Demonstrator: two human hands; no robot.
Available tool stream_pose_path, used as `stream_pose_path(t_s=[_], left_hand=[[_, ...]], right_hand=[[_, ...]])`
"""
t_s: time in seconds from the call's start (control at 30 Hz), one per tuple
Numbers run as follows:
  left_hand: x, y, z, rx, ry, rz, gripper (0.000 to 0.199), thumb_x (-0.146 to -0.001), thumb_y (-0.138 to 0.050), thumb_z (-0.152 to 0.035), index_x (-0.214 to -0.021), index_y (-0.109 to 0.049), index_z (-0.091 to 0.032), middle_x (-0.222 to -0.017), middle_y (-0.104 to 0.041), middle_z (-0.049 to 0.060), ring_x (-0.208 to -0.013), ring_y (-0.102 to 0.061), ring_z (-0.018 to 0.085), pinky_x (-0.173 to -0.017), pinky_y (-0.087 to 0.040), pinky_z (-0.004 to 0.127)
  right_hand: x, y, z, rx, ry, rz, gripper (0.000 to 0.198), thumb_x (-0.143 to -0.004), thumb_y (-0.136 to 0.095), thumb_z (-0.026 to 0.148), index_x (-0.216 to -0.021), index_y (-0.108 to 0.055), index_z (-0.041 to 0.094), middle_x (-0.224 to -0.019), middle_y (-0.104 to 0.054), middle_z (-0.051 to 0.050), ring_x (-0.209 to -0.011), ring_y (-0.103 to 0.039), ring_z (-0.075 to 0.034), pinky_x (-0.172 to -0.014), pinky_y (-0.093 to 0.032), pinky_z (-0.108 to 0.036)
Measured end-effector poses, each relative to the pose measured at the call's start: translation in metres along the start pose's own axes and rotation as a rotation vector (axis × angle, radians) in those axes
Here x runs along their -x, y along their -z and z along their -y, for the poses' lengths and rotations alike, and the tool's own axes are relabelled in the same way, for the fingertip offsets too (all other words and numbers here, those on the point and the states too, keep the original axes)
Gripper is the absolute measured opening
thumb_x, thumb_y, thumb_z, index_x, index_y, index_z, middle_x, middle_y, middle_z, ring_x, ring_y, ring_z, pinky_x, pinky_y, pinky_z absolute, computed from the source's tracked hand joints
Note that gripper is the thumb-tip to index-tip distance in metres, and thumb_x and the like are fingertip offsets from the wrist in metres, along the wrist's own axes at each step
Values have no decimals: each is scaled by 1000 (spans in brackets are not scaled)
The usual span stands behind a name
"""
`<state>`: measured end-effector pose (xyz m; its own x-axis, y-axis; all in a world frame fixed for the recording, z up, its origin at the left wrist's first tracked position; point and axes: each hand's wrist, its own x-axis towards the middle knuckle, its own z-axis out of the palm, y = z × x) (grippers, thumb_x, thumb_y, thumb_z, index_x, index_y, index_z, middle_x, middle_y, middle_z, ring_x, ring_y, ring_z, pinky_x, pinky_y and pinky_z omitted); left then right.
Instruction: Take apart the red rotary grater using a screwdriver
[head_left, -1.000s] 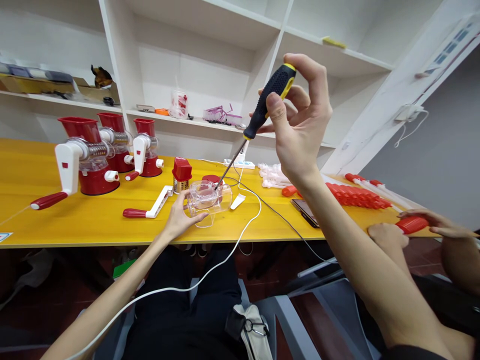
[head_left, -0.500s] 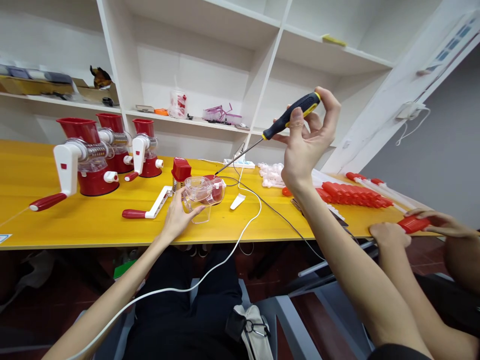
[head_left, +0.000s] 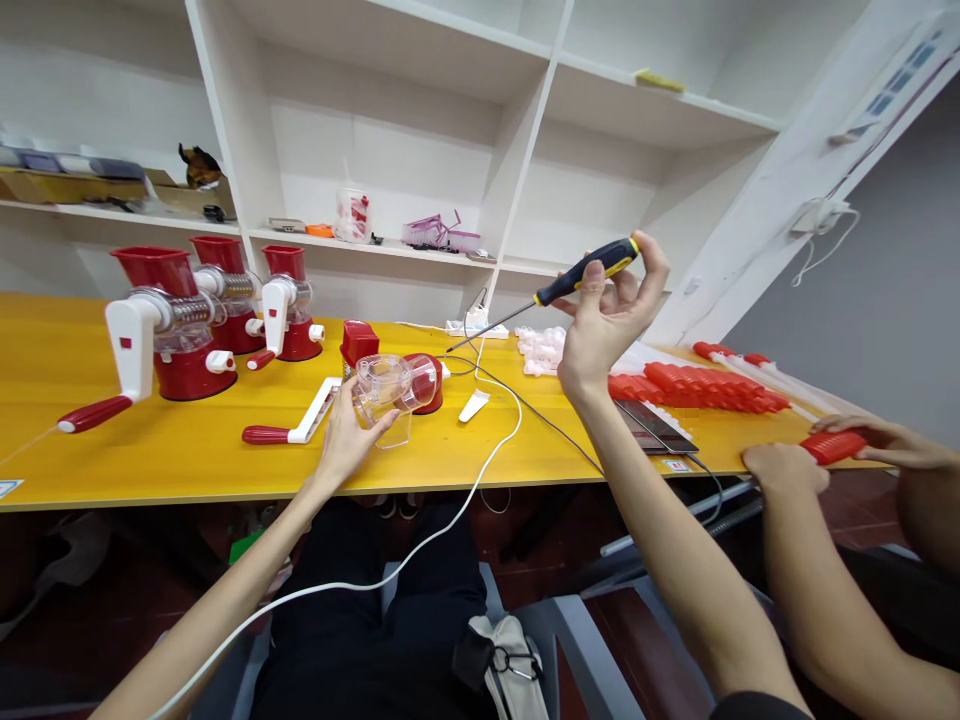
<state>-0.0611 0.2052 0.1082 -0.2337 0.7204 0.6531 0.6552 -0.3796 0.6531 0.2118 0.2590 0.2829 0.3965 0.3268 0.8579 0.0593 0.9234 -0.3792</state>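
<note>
Yellow bench [head_left: 210, 470], with a clear plastic housing [head_left: 384, 388] held near its front edge

Left hand [head_left: 348, 432] wraps the housing's left side, thumb in front; whether the housing touches the bench, I cannot tell. Just left of it lies a loose crank handle [head_left: 315, 411]. Right hand [head_left: 602, 330], raised at the right, pinches a screwdriver [head_left: 585, 276] between thumb and fingers, its tip apart from the housing. Right behind the housing sits a round red base [head_left: 430, 384], a red hopper [head_left: 361, 343] to its left. Beyond, at left, stand three grinders [head_left: 196, 370] that look complete; by comparison, this set seems only partway, its crank, hopper and base apparently unjoined. White shelves [head_left: 405, 125] rise behind
</note>
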Motion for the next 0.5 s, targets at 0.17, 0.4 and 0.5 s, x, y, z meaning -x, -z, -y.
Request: stream_pose_path(t_s=[0.17,0.4,0.5], left_hand=[[1,0,0,-25,-8,-70,74,-76,-74,-56,-131,-43,-18,-126,-58,15,-121,-57,33,-105,-45,50],[-2,5,3,9,57,-3,84,-72,-77,-59,-136,-39,-19,-135,-55,18,-127,-55,35,-110,-41,53],[-3,11,8,83,16,50,84,-75,-75,-60,-138,-38,-20,-139,-53,17,-129,-54,32,-112,-41,51]], right_hand=[[30,13,-10,57,-71,-67,46,-87,-60,43,-127,-42,29,-108,-61,-4,-87,-70,-15,-62,-62,-29],[77,24,-20,95,-111,-184,42,-85,-65,38,-124,-52,28,-112,-63,-5,-92,-68,-14,-64,-62,-25],[87,26,-21,130,-109,-184,41,-87,-64,38,-126,-53,28,-116,-62,-5,-92,-68,-13,-66,-63,-26]])
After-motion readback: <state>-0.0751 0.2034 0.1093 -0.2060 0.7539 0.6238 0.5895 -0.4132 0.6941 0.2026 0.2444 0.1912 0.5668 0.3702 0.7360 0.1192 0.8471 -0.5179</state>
